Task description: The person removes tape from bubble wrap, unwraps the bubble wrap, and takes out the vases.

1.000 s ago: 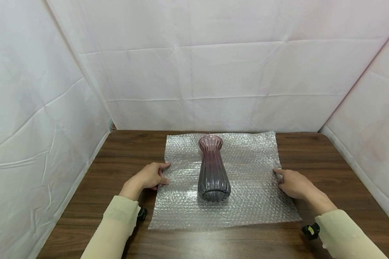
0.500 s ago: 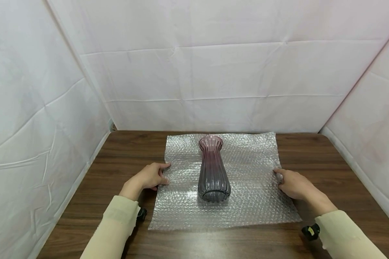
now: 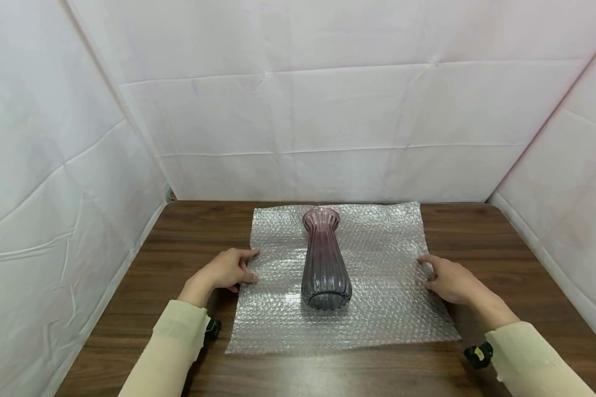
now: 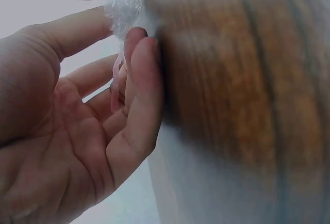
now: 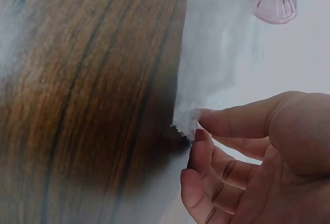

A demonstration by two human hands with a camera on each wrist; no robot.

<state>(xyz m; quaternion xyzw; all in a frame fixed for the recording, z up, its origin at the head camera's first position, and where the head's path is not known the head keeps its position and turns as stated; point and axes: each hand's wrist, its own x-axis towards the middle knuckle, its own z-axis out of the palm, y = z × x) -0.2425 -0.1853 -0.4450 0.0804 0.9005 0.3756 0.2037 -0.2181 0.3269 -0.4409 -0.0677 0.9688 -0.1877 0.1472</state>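
Observation:
A ribbed glass vase (image 3: 326, 264), pink at the mouth fading to smoky grey at the base, lies on its side on a sheet of bubble wrap (image 3: 382, 298). Its mouth points to the far side and its base faces me. At the sheet's left edge my left hand (image 3: 225, 269) pinches the wrap, thumb above and fingers curled underneath. My right hand (image 3: 452, 280) pinches the right edge; in the right wrist view the thumb (image 5: 237, 121) and curled fingers meet at a jagged corner of plastic. Neither hand touches the vase.
A dark wood-grain table (image 3: 487, 237) bears the wrap, whose far edge lies along the table's back. White cloth walls (image 3: 347, 110) rise behind and on both sides. A dark wrist device (image 3: 478, 354) sits under each sleeve cuff.

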